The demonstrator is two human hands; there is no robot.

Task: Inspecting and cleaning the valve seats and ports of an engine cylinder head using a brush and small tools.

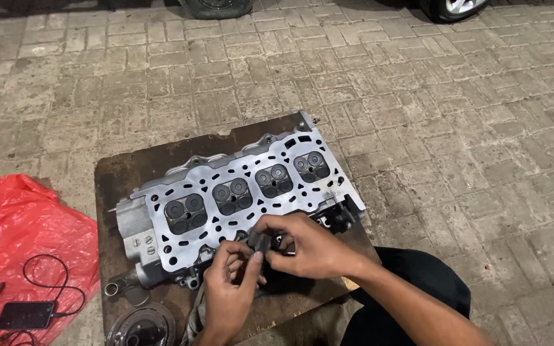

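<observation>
A silver engine cylinder head [238, 192] lies on a dark wooden board [129, 166], its flat face up with a row of round valve chambers. Just in front of its near edge, my left hand [229, 282] and my right hand [306, 247] meet around a small dark part [258, 243]. Both hands pinch it with their fingertips. What the part is cannot be made out.
The board rests on brick paving [418, 96]. A red plastic bag [20, 237] lies at the left with a black phone [25, 315] and cable on it. A round dark metal pulley [141, 328] and a wrench end [115, 287] sit near the board's front. Car tyres [216, 8] stand at the top edge.
</observation>
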